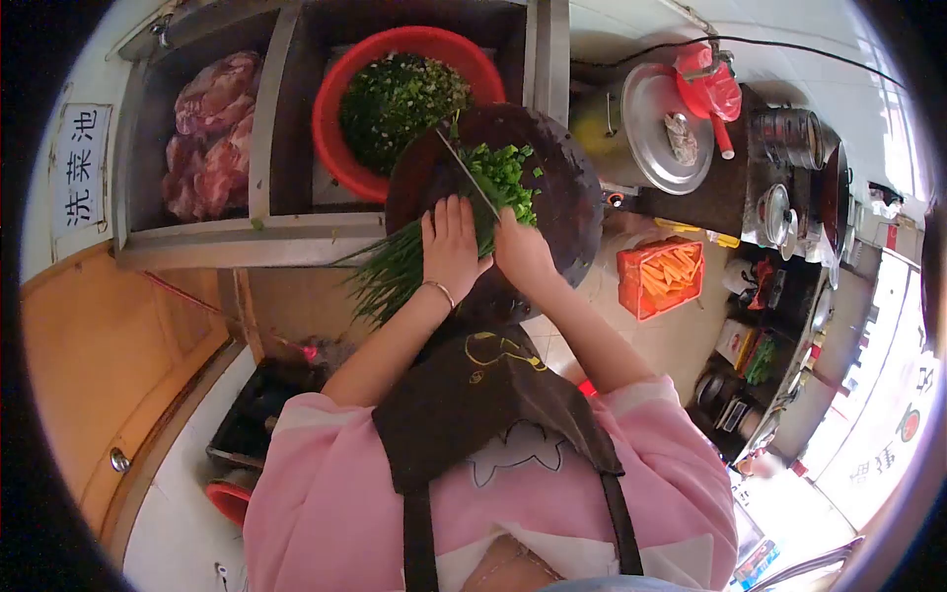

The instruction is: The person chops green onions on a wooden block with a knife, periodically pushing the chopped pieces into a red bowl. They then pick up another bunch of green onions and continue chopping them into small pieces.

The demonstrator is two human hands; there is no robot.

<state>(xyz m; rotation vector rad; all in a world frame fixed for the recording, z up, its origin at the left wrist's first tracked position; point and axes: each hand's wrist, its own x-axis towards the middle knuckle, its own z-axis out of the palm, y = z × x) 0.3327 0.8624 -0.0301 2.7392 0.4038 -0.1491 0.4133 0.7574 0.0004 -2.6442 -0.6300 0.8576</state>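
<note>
Apron [434, 409] hangs loose just below the chopping, so a lean forward could drag it into the work. Left hand [452, 242]: fingers laid nearly straight over the long green stalks [385, 276], pinning them to the board [567, 197]. Right hand [523, 259]: fingers wrapped round the knife [472, 178], handle mostly hidden in the fist. Blade is right beside the left fingers; main hazard, I'd say. Straight fingers, not tucked: if the bunch rolls or the blade drifts, a fingertip gets nicked. Bracelet [441, 290] on the left wrist could snag a stalk. Stalks lie across the board, ends hanging off its left side; a sleeve or forearm catching them could twist the whole bunch. Chopped pieces [501, 176] are heaped against the far side of the blade; a hard push outward could spill some over the edge. Can't see what carries the board; if the support is poor, it could rock under the knife. Past it, red bowl [324, 118] of chopped greens [395, 104] sits in the sink [261, 133], overlapped by the board from here; a bump could tip it. Raw meat [212, 138] is one compartment over; splashes could contaminate the greens.
</note>
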